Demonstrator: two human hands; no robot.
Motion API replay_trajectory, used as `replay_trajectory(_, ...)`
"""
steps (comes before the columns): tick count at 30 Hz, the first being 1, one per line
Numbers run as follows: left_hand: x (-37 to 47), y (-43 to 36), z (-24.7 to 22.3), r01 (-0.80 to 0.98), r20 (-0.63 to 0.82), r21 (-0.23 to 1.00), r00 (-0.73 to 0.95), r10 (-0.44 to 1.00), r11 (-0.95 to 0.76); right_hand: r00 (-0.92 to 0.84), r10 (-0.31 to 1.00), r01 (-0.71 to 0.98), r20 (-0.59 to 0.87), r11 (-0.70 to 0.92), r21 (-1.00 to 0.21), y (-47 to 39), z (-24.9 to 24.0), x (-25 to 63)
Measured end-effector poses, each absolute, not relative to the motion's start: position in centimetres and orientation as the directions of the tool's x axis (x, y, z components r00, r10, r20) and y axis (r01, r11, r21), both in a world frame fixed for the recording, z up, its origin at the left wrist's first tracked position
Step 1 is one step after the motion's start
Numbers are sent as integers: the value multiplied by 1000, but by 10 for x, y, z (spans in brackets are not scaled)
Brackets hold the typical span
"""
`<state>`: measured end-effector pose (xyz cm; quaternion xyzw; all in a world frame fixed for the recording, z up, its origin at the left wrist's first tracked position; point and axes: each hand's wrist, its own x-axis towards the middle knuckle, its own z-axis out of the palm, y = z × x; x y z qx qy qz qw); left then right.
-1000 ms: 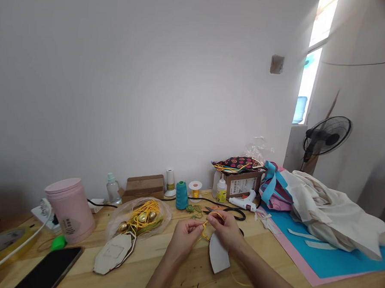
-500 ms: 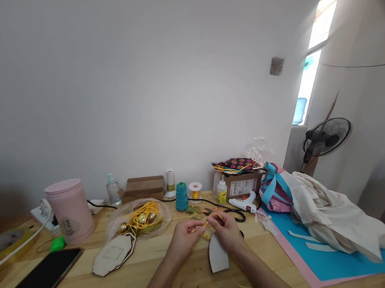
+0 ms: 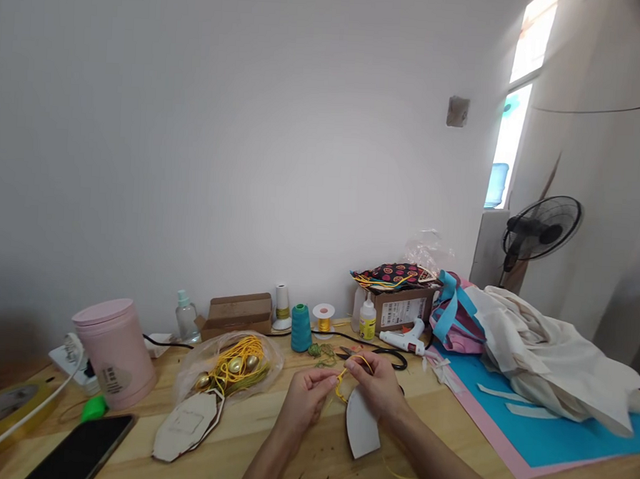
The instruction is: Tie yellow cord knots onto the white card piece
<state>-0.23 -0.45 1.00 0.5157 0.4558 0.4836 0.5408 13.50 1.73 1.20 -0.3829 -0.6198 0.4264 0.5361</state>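
Yellow cord runs between my two hands, looped and partly knotted near the fingertips. My left hand is closed in a pinch on one part of the cord. Thumb and fingers of my right hand pinch another part, with a small loop arching over them. Below the right hand hangs a white curved card piece, its upper end hidden behind the hand. A loose tail of cord trails down to the right over the wooden table. Black-handled scissors lie just behind the right hand.
At left are a plastic bag of gold bells and cord, card shapes, a phone and a pink container. Behind stand a teal thread cone, glue bottle and glue gun. White fabric heaps at right.
My left fingers have shifted slightly on the cord, and the cord hangs a little differently between the hands. The right hand keeps its pinch in nearly the same place.
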Motion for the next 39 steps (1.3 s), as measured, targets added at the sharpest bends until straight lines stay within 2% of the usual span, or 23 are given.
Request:
replay_trajectory(3, -1, -7, 13, -100, -58, 993, 107, 993, 69, -133, 933, 27, 334, 341, -940, 17, 14, 135)
replay_trajectory(8, 1, -8, 16, -97, 4, 995, 89, 996, 4, -144, 924, 51, 355, 365, -930, 14, 16, 134)
replay_trajectory(13, -1, -3, 10, 4, 61, 998, 87, 994, -61, -129, 910, 133, 393, 409, -903, 15, 12, 134)
replay_trajectory(21, 3, -7, 13, -35, 2, 999, 111, 994, 1, -53, 903, 225, 426, 427, -876, 17, 8, 134)
replay_trajectory(25, 3, -8, 14, -72, -32, 997, 88, 996, 38, -68, 867, 272, 493, 492, -827, 18, 8, 135)
replay_trajectory(33, -3, 2, 2, -65, 65, 996, 63, 996, -61, -107, 828, 315, 551, 554, -771, 19, 3, 137)
replay_trajectory(39, -1, -3, 10, -39, 31, 999, 77, 997, -29, -108, 826, 305, 554, 558, -772, 19, 3, 137)
